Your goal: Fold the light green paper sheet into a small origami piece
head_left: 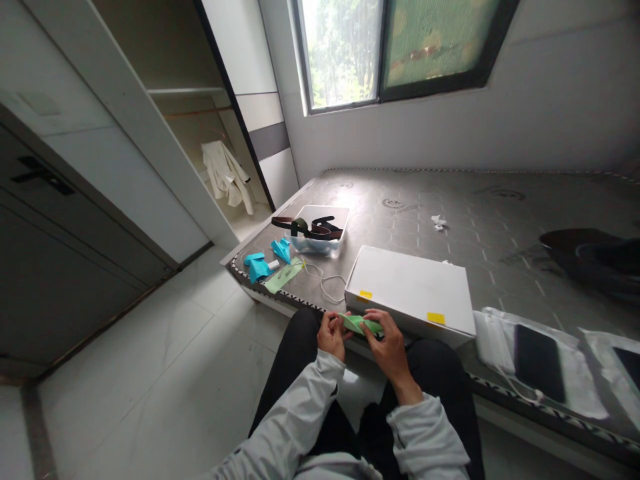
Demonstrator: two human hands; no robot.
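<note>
Between my two hands, above my lap, is a piece of green folded paper [356, 323]. My left hand [332, 333] pinches its left end, and my right hand [386, 341] grips the right end with thumb and fingers. Just beyond them stands a white box [410, 280] with two yellow tabs on its front edge. To the left on the mattress lie a flat light-green strip [284, 276] and crumpled blue paper pieces [258, 268]. A small white piece [273, 265] sits against the blue paper.
A clear plastic bin [320, 245] with dark belts stands behind the blue pieces. A white cable [325, 283] runs toward the box. At right lie a dark phone [539, 360] on white wrapping and a black object [590, 257]. The mattress edge [280, 303] borders the tiled floor.
</note>
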